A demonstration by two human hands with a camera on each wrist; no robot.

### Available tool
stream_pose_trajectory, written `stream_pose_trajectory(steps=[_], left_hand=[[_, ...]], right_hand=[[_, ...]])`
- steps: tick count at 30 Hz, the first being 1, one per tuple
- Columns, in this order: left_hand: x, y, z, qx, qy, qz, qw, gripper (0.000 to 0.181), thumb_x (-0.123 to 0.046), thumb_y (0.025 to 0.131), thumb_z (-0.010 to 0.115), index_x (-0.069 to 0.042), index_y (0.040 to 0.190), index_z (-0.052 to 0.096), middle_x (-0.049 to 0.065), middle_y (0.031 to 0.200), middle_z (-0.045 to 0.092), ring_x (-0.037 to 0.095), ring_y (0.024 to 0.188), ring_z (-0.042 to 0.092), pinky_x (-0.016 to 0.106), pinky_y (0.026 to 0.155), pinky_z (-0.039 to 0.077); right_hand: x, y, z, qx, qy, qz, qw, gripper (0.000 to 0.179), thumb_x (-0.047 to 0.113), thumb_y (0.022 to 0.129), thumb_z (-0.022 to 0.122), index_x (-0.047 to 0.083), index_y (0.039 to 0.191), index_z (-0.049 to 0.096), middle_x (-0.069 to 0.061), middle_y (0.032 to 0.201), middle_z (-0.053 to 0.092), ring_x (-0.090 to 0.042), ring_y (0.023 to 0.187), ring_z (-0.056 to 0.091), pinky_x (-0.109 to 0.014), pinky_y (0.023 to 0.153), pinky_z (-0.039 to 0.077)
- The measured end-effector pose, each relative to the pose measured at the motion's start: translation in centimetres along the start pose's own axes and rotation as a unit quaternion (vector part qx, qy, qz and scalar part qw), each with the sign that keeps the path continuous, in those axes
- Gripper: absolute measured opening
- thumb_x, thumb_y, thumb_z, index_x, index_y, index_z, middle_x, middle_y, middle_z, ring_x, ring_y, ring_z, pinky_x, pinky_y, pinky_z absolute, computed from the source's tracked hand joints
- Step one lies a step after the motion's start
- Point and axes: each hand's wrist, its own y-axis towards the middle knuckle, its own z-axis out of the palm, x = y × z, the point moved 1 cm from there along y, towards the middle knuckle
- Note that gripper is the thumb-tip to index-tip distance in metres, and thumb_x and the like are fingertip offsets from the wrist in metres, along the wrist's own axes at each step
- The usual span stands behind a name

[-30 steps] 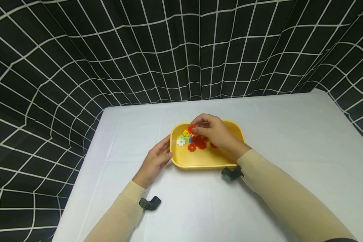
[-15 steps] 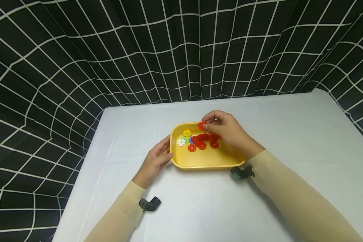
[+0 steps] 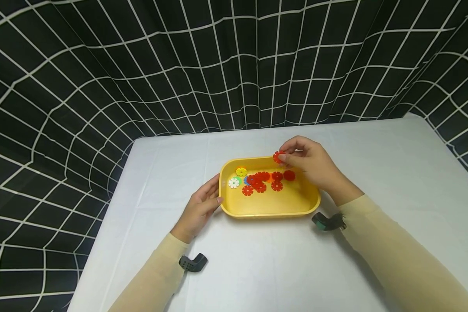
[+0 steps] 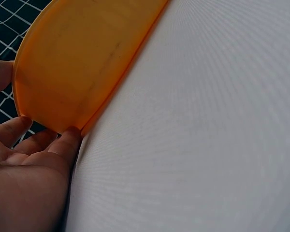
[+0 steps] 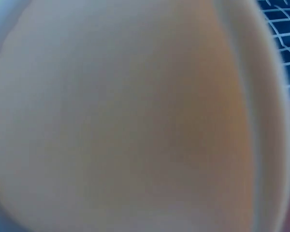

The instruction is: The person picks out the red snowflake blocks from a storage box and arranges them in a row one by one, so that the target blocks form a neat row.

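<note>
A shallow yellow tray (image 3: 273, 206) lies on the table with several notched plastic discs in it. Most of them are a heap of red discs (image 3: 258, 184); at the left are a yellow disc (image 3: 241, 172), a white disc (image 3: 234, 183) and parts of a green and a blue one. My left hand (image 3: 200, 208) grips the tray's left end, thumb by the rim; in the left wrist view its fingertips (image 4: 71, 133) touch the tray's outer wall (image 4: 87, 63). Thumb and fingers of my right hand (image 3: 312, 162) pinch a red notched disc (image 3: 278, 157) above the far rim.
White cloth (image 3: 238, 268) covers the table beneath the tray. A black curtain with a white grid (image 3: 242, 65) hangs behind and along the sides. Each wrist wears a small dark device, such as the one by the left sleeve (image 3: 193, 262). The right wrist view is mostly blurred.
My right hand has moved right and slightly away from me, carrying the red disc from over the heap to the far rim. More discs show in the tray. The left hand stays put.
</note>
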Motion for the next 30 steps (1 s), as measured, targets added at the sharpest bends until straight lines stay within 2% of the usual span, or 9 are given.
stream_pose_trajectory(steps=[9, 15, 23, 30], left_hand=[[0.0, 0.0, 0.0, 0.003, 0.0, 0.003, 1.0, 0.071, 0.006, 0.105, 0.057, -0.001, 0.17, 0.031, 0.012, 0.173, 0.035, 0.029, 0.157, 0.036, 0.036, 0.119, 0.042], [0.2, 0.1, -0.1, 0.009, -0.022, 0.005, 0.9997, 0.069, 0.009, 0.104, 0.055, 0.0, 0.169, 0.032, 0.011, 0.172, 0.037, 0.028, 0.157, 0.037, 0.037, 0.121, 0.04], [0.2, 0.1, -0.1, 0.007, -0.019, 0.001, 0.9998, 0.069, 0.008, 0.105, 0.056, -0.002, 0.169, 0.033, 0.009, 0.172, 0.038, 0.026, 0.156, 0.038, 0.037, 0.121, 0.04], [0.1, 0.0, 0.0, 0.004, -0.016, 0.003, 0.9999, 0.069, 0.007, 0.104, 0.057, -0.002, 0.169, 0.034, 0.009, 0.172, 0.038, 0.026, 0.156, 0.038, 0.037, 0.121, 0.041]], right_hand=[[-0.9, -0.9, -1.9, -0.041, -0.026, 0.005, 0.9988, 0.021, 0.018, 0.106, 0.074, 0.007, 0.123, 0.07, -0.011, 0.118, 0.076, -0.03, 0.105, 0.072, -0.024, 0.089, 0.061], [-1.8, -1.5, -3.4, -0.059, -0.027, 0.003, 0.9979, 0.025, 0.019, 0.106, 0.075, 0.005, 0.125, 0.068, -0.011, 0.119, 0.076, -0.027, 0.101, 0.07, -0.024, 0.088, 0.061], [-3.5, -2.1, -5.5, -0.083, -0.02, 0.01, 0.9963, 0.032, 0.026, 0.106, 0.075, 0.004, 0.129, 0.068, -0.008, 0.122, 0.074, -0.021, 0.104, 0.071, -0.023, 0.089, 0.061], [-5.3, -2.6, -7.2, -0.101, -0.018, 0.014, 0.9947, 0.035, 0.024, 0.106, 0.075, 0.0, 0.13, 0.066, 0.0, 0.116, 0.076, -0.014, 0.101, 0.071, -0.02, 0.088, 0.061]])
